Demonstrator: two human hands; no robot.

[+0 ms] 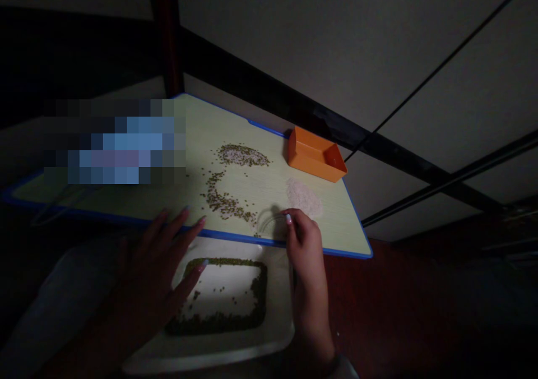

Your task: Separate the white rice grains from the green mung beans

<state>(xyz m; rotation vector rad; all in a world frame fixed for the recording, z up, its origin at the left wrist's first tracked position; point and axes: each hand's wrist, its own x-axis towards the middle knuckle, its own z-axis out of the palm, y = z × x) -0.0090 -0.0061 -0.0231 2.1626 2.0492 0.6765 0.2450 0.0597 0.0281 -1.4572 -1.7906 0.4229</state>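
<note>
close head-worn view, forward and down onto the tabletop (pixel 210 122)

No text can be read (nor any numbers).

The room is dim, its edges sinking into near-black. Beyond the right hand (pixel 305 239) stretch large pale grey panels (pixel 315 48); whether they are wall or floor cannot be told. Broad dark bands (pixel 252 76) and thin dark lines cross them at a slant. Ahead of the left hand (pixel 163 261) stands a dark reddish-brown post (pixel 167 37). In front of both hands lies a pale yellow-green surface (pixel 197 126) with blue edging, the brightest furniture here. Right of the right hand, a deep reddish-brown area (pixel 361 306) fades into shadow.
</note>
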